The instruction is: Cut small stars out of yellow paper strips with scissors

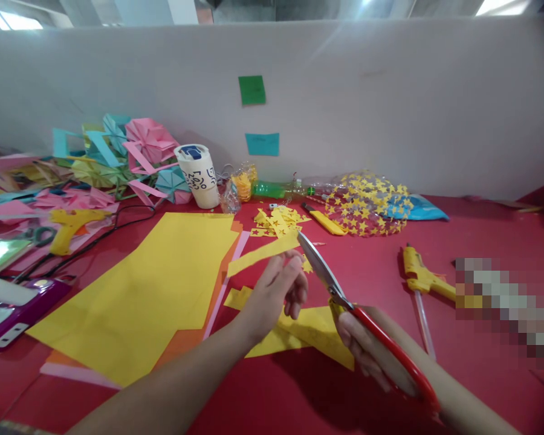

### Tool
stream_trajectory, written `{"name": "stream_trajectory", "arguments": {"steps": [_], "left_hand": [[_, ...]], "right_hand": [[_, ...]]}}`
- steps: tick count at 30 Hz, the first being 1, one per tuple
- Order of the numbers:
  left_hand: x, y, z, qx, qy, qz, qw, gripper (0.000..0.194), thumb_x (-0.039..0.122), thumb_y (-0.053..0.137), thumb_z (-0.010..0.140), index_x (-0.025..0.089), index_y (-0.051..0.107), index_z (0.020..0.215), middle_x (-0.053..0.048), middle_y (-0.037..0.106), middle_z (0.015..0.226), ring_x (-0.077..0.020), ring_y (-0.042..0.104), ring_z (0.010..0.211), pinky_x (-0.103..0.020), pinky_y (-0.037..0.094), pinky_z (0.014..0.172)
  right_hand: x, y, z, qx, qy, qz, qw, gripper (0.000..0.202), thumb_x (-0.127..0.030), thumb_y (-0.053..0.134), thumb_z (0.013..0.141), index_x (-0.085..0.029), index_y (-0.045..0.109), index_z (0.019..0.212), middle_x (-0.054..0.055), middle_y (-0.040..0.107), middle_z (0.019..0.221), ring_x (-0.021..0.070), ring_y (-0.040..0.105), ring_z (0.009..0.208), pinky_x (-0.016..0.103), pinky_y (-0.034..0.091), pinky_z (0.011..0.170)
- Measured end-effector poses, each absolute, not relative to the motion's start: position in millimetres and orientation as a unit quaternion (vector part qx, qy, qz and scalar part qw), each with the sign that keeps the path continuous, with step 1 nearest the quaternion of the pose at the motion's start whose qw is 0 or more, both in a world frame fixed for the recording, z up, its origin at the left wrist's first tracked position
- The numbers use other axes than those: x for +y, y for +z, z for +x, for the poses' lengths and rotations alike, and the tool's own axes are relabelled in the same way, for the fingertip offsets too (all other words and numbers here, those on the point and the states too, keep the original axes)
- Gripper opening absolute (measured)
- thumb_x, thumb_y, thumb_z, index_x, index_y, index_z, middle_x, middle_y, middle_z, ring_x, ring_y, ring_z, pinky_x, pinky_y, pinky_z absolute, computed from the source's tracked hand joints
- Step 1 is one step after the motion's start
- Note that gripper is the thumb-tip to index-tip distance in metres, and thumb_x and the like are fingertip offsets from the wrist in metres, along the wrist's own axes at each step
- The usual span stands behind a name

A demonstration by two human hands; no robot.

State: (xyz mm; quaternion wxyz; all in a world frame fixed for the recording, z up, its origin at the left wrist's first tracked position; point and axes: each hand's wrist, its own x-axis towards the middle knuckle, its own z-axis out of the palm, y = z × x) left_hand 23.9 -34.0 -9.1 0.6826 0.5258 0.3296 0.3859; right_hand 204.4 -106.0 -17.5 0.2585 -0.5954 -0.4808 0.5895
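Observation:
My left hand (276,287) is closed, with its fingertips at the lower edge of a narrow yellow paper strip (260,254). My right hand (367,347) grips red-handled scissors (399,356), whose blades point up and to the left, their tips by the strip's right end. Beneath my hands lie larger yellow paper pieces (321,335) on the red table (263,399). Behind the strip is a heap of yellow scraps with star shapes (278,220). To the left rests a stack of yellow sheets (149,290) over orange and pink ones.
Yellow glue guns lie at left (66,229) and right (419,272). Along the back are a white cup (199,178), a green bottle (272,190), a yellow cutter (327,222) and a star-covered clear object (367,205). Folded coloured paper (149,142) piles up at the back left.

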Motion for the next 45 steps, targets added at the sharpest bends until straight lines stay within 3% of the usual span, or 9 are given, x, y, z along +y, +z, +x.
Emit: {"name": "stream_trajectory", "arguments": {"steps": [5, 11, 19, 35, 40, 45], "left_hand": [[-28, -6, 18, 0.329, 0.481, 0.520, 0.625, 0.042, 0.045, 0.041, 0.092, 0.015, 0.052, 0.064, 0.002, 0.050, 0.055, -0.0058, 0.044, 0.041, -0.021, 0.033, 0.041], [-22, -1, 13, 0.360, 0.498, 0.516, 0.597, 0.044, 0.040, 0.047, 0.090, 0.015, 0.054, 0.054, 0.003, 0.047, 0.048, -0.0053, 0.042, 0.038, -0.020, 0.030, 0.039], [-16, -1, 7, 0.377, 0.496, 0.506, 0.596, 0.038, 0.037, 0.052, 0.087, 0.015, 0.058, 0.057, 0.001, 0.052, 0.049, -0.0065, 0.045, 0.040, -0.021, 0.032, 0.039], [-14, 0, 5, 0.369, 0.481, 0.513, 0.607, 0.032, 0.036, 0.053, 0.085, 0.015, 0.059, 0.061, 0.002, 0.054, 0.050, -0.0066, 0.047, 0.039, -0.019, 0.034, 0.037], [-13, 2, 3, 0.341, 0.476, 0.515, 0.626, 0.030, 0.032, 0.052, 0.086, 0.014, 0.062, 0.064, 0.001, 0.057, 0.052, -0.0072, 0.050, 0.038, -0.020, 0.036, 0.038], [-11, 1, 3, 0.339, 0.472, 0.511, 0.633, 0.030, 0.033, 0.052, 0.086, 0.014, 0.063, 0.065, 0.001, 0.059, 0.052, -0.0080, 0.051, 0.038, -0.021, 0.038, 0.039]], "right_hand": [[-105, -16, 200, -0.519, 0.583, -0.567, 0.264, 0.053, -0.071, 0.047, 0.080, -0.023, 0.037, 0.061, -0.007, 0.036, 0.041, 0.0065, 0.033, 0.030, 0.020, 0.024, 0.030], [-103, -8, 199, -0.591, 0.537, -0.549, 0.246, 0.055, -0.070, 0.045, 0.083, -0.021, 0.036, 0.060, -0.007, 0.040, 0.047, 0.0055, 0.035, 0.037, 0.019, 0.023, 0.036], [-100, -2, 202, -0.616, 0.548, -0.514, 0.237, 0.053, -0.069, 0.045, 0.083, -0.020, 0.041, 0.063, -0.004, 0.044, 0.051, 0.0082, 0.039, 0.042, 0.021, 0.026, 0.039], [-103, 20, 198, -0.614, 0.556, -0.500, 0.253, 0.049, -0.064, 0.052, 0.082, -0.017, 0.065, 0.077, 0.002, 0.052, 0.056, 0.0131, 0.042, 0.047, 0.025, 0.036, 0.045], [-102, 7, 204, -0.576, 0.605, -0.501, 0.225, 0.052, -0.067, 0.056, 0.077, -0.017, 0.065, 0.077, -0.001, 0.047, 0.047, 0.0094, 0.034, 0.036, 0.024, 0.025, 0.035], [-102, -31, 213, -0.566, 0.617, -0.501, 0.219, 0.049, -0.066, 0.054, 0.079, -0.018, 0.064, 0.070, -0.002, 0.048, 0.043, 0.0094, 0.036, 0.032, 0.023, 0.029, 0.033]]}}
